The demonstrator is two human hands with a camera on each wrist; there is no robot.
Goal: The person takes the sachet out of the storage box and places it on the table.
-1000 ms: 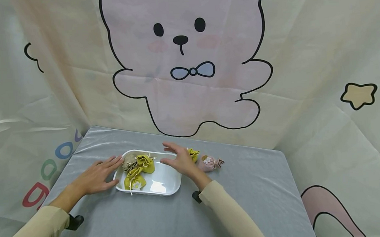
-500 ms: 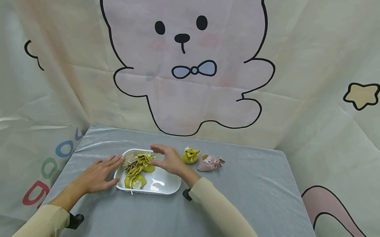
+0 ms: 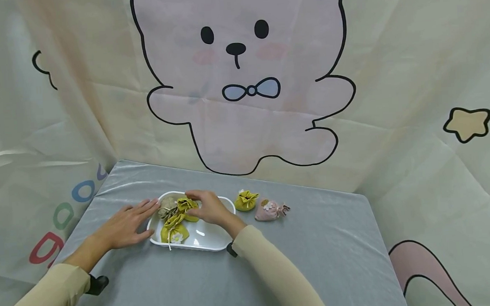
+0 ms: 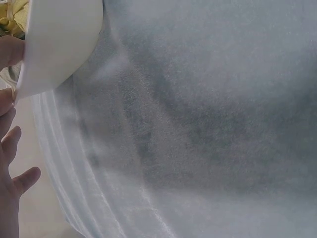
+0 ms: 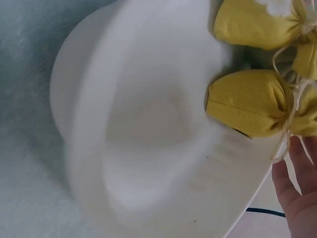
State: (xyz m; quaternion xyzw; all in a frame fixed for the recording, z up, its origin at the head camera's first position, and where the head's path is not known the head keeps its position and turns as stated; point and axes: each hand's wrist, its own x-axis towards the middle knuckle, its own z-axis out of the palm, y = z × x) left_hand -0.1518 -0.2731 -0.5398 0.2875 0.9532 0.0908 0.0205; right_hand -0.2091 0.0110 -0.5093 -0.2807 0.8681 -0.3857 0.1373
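Observation:
A white tray (image 3: 210,244) sits on the grey table and holds two yellow drawstring pouches (image 3: 173,230) (image 3: 187,206) and a beige one (image 3: 167,203). My right hand (image 3: 204,206) hovers over the tray, fingers arched above the farther yellow pouch and thumb below it. In the right wrist view that pouch (image 5: 247,101) lies on the tray floor (image 5: 143,139). My thumb (image 5: 297,193) is near its string, with no grip showing. My left hand (image 3: 126,226) lies flat on the table, fingertips against the tray's left rim (image 4: 59,44).
Right of the tray, a third yellow pouch (image 3: 245,200) and a pink pouch with a flower (image 3: 268,209) lie on the grey cloth (image 3: 300,261). A cartoon bear backdrop (image 3: 246,102) hangs behind the table and along both sides.
My right hand has moved left from beside the outer yellow pouch to over the tray and curved around the farther yellow pouch. The left hand has stayed put.

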